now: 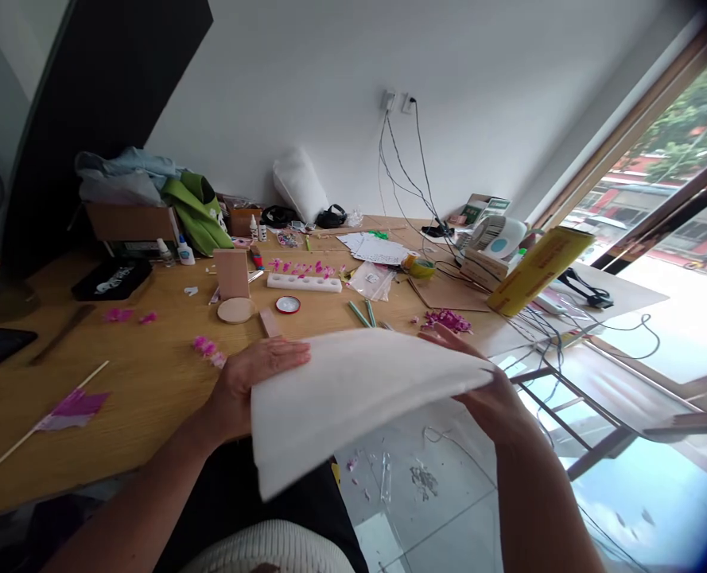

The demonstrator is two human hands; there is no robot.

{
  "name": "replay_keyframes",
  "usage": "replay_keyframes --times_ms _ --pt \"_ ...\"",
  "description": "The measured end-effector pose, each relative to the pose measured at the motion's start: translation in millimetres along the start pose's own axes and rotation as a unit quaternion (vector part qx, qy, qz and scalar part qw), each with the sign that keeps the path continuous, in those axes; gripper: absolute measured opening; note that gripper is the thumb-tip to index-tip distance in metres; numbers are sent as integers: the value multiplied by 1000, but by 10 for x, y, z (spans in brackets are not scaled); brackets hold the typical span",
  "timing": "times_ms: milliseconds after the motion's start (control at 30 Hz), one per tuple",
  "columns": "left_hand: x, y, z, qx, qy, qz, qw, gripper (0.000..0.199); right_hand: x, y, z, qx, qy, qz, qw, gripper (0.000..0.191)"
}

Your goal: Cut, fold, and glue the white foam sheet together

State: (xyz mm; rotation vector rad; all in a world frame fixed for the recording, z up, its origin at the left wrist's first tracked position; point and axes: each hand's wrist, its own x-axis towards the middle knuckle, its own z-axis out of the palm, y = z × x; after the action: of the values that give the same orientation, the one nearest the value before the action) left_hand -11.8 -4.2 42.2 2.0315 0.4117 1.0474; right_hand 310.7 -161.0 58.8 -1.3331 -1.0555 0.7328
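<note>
A white foam sheet (pixel 353 382), bent into a shallow curve, is held over the table's front edge and my lap. My left hand (pixel 263 366) grips its left side, with the fingers lying along the top face and the thumb out of sight behind it. At the sheet's right end, my right hand (pixel 484 382) is closed round the edge, some fingers hidden beneath. Just beyond the sheet lie a small pinkish block (pixel 268 323), green sticks (pixel 359 313) and a heap of magenta petals (pixel 447 321).
On the wooden table (pixel 150 342) stand a white holed strip (pixel 304 282), a round wooden disc (pixel 236 310), a red-rimmed lid (pixel 287 305) and glue bottles (pixel 185 251). A yellow box (pixel 541 270) leans at right among cables. A stick with purple film (pixel 79 410) lies left.
</note>
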Motion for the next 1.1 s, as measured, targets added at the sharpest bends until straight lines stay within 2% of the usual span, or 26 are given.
replay_keyframes --times_ms 67,100,200,233,300,367,467,600,667,733,800,833,867,967,1033,1100 --pt "-11 -16 -1 103 13 71 992 29 -102 57 9 49 29 40 998 54" --pt "-15 -33 13 145 10 89 985 30 -165 106 65 90 25 70 993 57" --pt "-24 -105 131 214 -19 104 971 33 -362 259 419 224 -40 156 961 82" --pt "-31 -133 194 225 -33 109 968 34 -413 293 572 251 -34 164 954 81" --pt "-55 -188 339 235 -57 128 962 37 -468 324 856 280 19 164 946 67" --pt "-94 -233 484 232 -68 154 958 44 -460 326 1039 294 92 157 938 62" --pt "-147 -252 642 247 -87 173 949 56 -393 344 1061 290 164 129 934 71" --pt "-153 -198 680 262 -133 158 943 67 -372 404 780 255 202 76 943 74" --pt "-115 -174 624 196 -126 109 966 81 -429 404 612 238 205 67 947 75" --pt "-41 -167 547 74 -72 5 995 91 -525 373 478 225 179 79 954 72" --pt "58 -177 485 -81 -14 -120 989 89 -635 326 397 216 128 106 962 67" --pt "107 -185 470 -159 -6 -172 972 88 -687 304 378 213 104 119 964 64" --pt "150 -195 469 -232 -23 -217 948 85 -732 287 370 210 86 129 965 60" --pt "205 -216 538 -401 -121 -304 856 75 -821 275 395 202 58 140 968 48" --pt "184 -219 619 -465 -160 -332 805 67 -845 289 426 189 54 134 971 43" --pt "142 -218 690 -486 -168 -354 781 60 -853 304 451 173 51 123 976 43"
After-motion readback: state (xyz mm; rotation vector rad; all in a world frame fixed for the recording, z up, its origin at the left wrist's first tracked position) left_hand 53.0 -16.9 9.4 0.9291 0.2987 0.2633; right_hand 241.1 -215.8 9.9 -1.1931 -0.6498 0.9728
